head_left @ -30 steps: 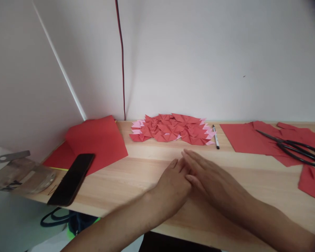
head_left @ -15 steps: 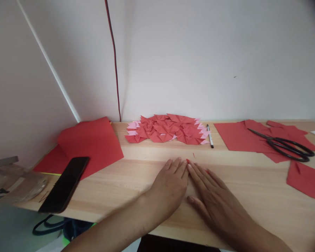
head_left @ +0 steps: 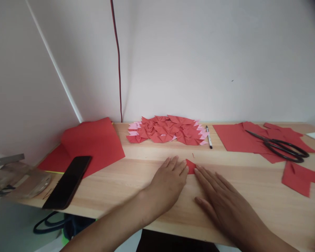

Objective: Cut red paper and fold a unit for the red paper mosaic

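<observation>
A small piece of red paper (head_left: 190, 167) lies flat on the wooden table between my hands, partly covered by their fingers. My left hand (head_left: 172, 178) rests palm down on its left side, fingers stretched out. On the paper's right edge lie the outstretched fingertips of my right hand (head_left: 216, 192), its thumb apart from the fingers. Neither hand grips anything. Behind them, near the wall, spreads a pile of folded red and pink paper pieces (head_left: 165, 130). A marker pen (head_left: 209, 137) lies just right of that pile.
Black-handled scissors (head_left: 283, 147) lie on red paper sheets (head_left: 225, 136) at the right, with a cut red piece (head_left: 296, 180) nearer me. To the left, a phone (head_left: 68, 182) overlaps large red sheets (head_left: 94, 140). A clear container (head_left: 28, 182) stands at the table's left end.
My right hand has slid to the right, away from my left hand, uncovering more of the small red paper. The view has shifted slightly.
</observation>
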The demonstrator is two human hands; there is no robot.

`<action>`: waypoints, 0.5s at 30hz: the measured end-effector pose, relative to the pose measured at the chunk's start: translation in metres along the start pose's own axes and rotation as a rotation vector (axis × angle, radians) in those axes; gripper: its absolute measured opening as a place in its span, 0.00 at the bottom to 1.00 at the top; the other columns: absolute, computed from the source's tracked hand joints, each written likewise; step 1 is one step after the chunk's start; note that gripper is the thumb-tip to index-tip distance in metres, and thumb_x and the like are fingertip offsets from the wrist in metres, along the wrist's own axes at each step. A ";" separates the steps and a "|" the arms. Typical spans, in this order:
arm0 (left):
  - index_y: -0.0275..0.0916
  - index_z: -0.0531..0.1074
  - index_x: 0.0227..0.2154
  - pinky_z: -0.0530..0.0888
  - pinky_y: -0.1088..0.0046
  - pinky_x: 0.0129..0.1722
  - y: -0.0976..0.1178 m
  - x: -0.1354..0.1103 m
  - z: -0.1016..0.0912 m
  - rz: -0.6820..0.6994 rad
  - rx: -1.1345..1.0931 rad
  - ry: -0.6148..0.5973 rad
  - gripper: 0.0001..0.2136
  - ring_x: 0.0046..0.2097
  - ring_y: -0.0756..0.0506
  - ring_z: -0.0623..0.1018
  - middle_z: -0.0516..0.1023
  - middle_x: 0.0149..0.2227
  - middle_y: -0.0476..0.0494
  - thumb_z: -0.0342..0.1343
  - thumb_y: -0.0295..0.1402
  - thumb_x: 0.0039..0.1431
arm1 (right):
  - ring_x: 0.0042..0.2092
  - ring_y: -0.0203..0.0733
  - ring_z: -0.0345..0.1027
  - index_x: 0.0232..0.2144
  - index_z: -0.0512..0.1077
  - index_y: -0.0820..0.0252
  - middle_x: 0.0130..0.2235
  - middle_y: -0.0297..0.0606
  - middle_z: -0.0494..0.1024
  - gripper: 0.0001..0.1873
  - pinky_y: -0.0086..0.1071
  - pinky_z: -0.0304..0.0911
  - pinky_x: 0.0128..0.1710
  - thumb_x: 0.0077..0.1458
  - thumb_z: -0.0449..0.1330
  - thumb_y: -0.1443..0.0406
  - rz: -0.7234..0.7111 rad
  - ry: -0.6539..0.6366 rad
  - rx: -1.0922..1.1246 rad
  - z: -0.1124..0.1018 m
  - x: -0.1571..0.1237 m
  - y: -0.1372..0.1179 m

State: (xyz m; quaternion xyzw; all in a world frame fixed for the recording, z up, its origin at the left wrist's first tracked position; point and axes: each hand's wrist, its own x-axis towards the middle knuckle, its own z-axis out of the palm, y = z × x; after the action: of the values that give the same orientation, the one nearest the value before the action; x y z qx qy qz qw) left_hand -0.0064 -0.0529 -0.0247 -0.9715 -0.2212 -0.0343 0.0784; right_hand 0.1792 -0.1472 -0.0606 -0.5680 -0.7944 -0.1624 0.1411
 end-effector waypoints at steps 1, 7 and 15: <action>0.31 0.61 0.57 0.56 0.57 0.61 0.000 0.001 -0.001 0.001 -0.002 0.000 0.20 0.64 0.36 0.57 0.62 0.61 0.38 0.40 0.30 0.65 | 0.60 0.49 0.59 0.66 0.41 0.65 0.61 0.51 0.62 0.39 0.48 0.58 0.56 0.60 0.50 0.55 -0.002 0.002 0.004 0.000 0.000 0.000; 0.32 0.55 0.61 0.55 0.56 0.61 0.005 0.005 0.003 0.020 -0.034 0.023 0.22 0.65 0.39 0.54 0.58 0.63 0.37 0.34 0.35 0.68 | 0.60 0.49 0.60 0.65 0.48 0.67 0.60 0.52 0.64 0.37 0.46 0.59 0.55 0.59 0.51 0.55 -0.015 0.030 0.008 0.003 -0.001 0.001; 0.28 0.55 0.61 0.48 0.57 0.64 0.002 0.010 0.009 0.024 -0.078 0.041 0.26 0.66 0.39 0.53 0.57 0.63 0.36 0.38 0.41 0.66 | 0.59 0.48 0.60 0.60 0.57 0.68 0.60 0.51 0.65 0.32 0.45 0.61 0.54 0.58 0.52 0.56 -0.011 0.005 -0.024 0.002 0.002 -0.001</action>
State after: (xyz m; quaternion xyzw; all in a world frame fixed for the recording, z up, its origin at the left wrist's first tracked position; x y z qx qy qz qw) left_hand 0.0039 -0.0492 -0.0331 -0.9754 -0.2065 -0.0621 0.0454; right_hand 0.1771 -0.1447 -0.0617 -0.5651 -0.7950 -0.1740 0.1352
